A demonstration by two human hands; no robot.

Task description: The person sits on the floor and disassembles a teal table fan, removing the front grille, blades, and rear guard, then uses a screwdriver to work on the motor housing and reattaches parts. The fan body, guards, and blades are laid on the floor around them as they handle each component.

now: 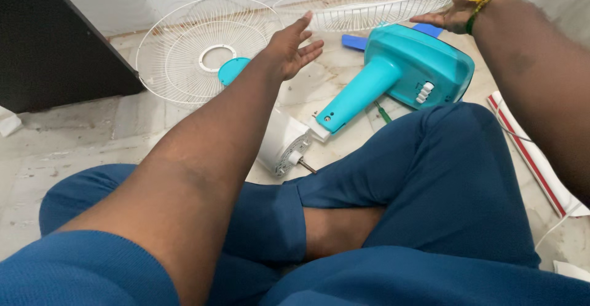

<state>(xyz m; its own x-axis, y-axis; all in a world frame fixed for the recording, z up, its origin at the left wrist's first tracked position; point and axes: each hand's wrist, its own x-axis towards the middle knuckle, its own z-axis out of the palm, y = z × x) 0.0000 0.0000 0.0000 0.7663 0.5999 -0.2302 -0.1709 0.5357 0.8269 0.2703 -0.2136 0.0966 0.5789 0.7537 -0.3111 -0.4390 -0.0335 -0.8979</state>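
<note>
I sit cross-legged on the floor with a taken-apart fan before me. My left hand (290, 45) hovers open, fingers spread, near the lower rim of a white wire fan guard (362, 5) that leans against the wall. My right hand (453, 8), with a yellow thread band at the wrist, rests palm down at that guard's right end, touching its rim. Below both hands lies the turquoise fan base and neck (399, 72), and its white motor housing (284, 143) with a bare shaft lies by my knee.
A second white wire guard (196, 51) with a turquoise centre cap lies flat at the left. Blue blade pieces (355, 42) sit behind the base. A green-handled screwdriver (383, 112), a white and red strip (531, 155) and a dark cabinet (55, 42) are nearby.
</note>
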